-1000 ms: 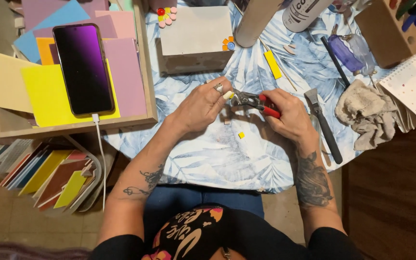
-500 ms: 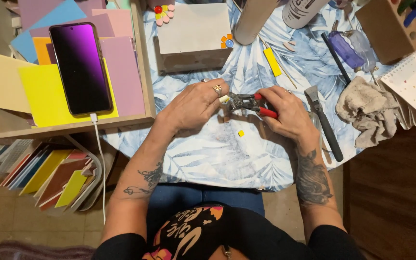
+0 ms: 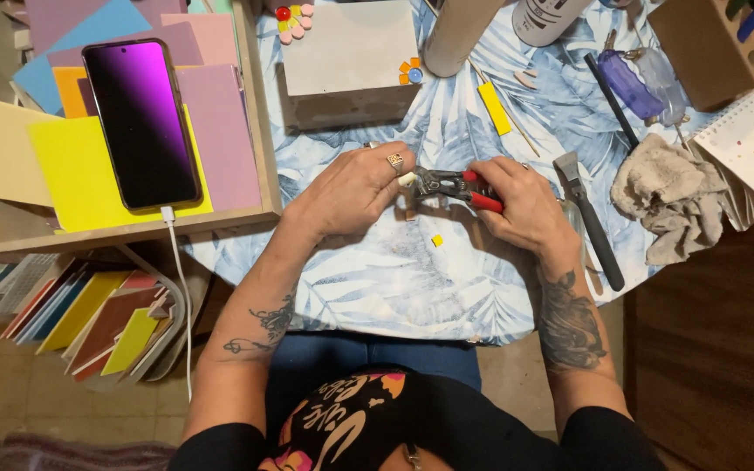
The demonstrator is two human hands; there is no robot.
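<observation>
Far left I see a phone (image 3: 140, 122) on colored sheets (image 3: 220, 122). My left hand (image 3: 355, 192) pinches a small pale piece (image 3: 407, 180) at the nose of the pliers (image 3: 451, 186). A tiny yellow bit (image 3: 436, 240) lies on the table (image 3: 394, 279) just below. My right hand (image 3: 521, 205) squeezes the red handles. A scraper (image 3: 591, 218) lies right.

A phone (image 3: 140, 122) lies on sheets in a tray (image 3: 259, 131) at upper left. A block (image 3: 346, 65) sits top centre on the table (image 3: 394, 279); a scraper (image 3: 591, 218) and cloth (image 3: 669, 196) lie right.
</observation>
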